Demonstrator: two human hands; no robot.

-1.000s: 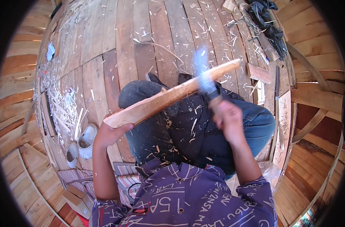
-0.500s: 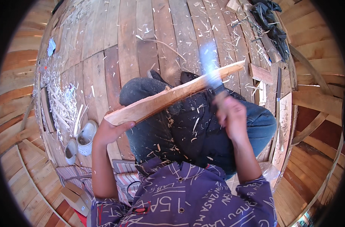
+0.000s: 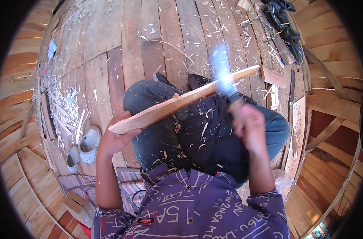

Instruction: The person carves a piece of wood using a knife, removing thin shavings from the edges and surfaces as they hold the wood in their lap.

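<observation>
A long pale wooden stick (image 3: 177, 102) slants across my lap from lower left to upper right. My left hand (image 3: 117, 139) grips its near end from below. My right hand (image 3: 248, 124) is closed around the handle of a knife (image 3: 222, 71), whose blade is a bright blur lying against the stick's far part. The blur hides the blade's exact edge. My crossed legs in dark trousers (image 3: 189, 131) lie under the stick, dotted with pale wood chips.
I sit on a plank floor (image 3: 133, 44) strewn with wood shavings, thickest at the left (image 3: 62, 103). A pair of white shoes (image 3: 84, 147) lies by my left knee. Wood offcuts (image 3: 275, 75) and a dark cloth (image 3: 285, 24) lie at the upper right.
My right hand and the knife have shifted a little along the stick's far part, the blade still blurred. My left hand and the stick stay in place.
</observation>
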